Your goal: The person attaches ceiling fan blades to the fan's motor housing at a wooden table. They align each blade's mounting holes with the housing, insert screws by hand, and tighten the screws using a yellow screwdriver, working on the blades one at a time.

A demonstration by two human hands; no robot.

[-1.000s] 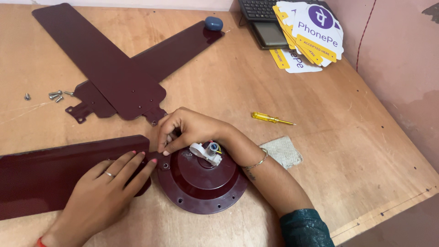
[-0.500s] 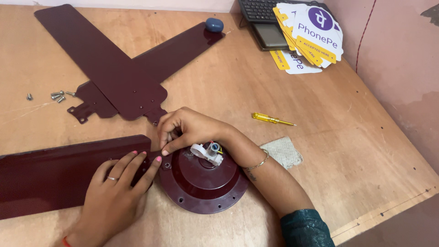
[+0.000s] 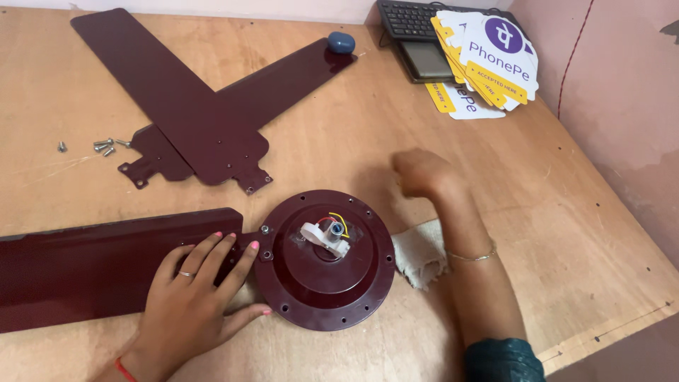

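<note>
Left hand point(image 3: 201, 290) is lying open, pressing the long maroon metal fan blade point(image 3: 92, 265) beside the round maroon motor housing point(image 3: 324, 258). Right hand point(image 3: 424, 173) is hovering curled, blurred; grip indeterminate.

A big flat brown wooden table point(image 3: 580, 212) fills the room's corner, with plain pink painted walls point(image 3: 615, 78) behind and beside it.

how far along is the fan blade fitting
One blade lies against the round motor housing, with screw heads visible at its bracket. The left hand presses flat on that blade; the right hand, blurred, is off the housing over where the screwdriver lay. Two more blades lie crossed and unattached on the table, with loose screws beside them, so roughly a third looks done.
</note>
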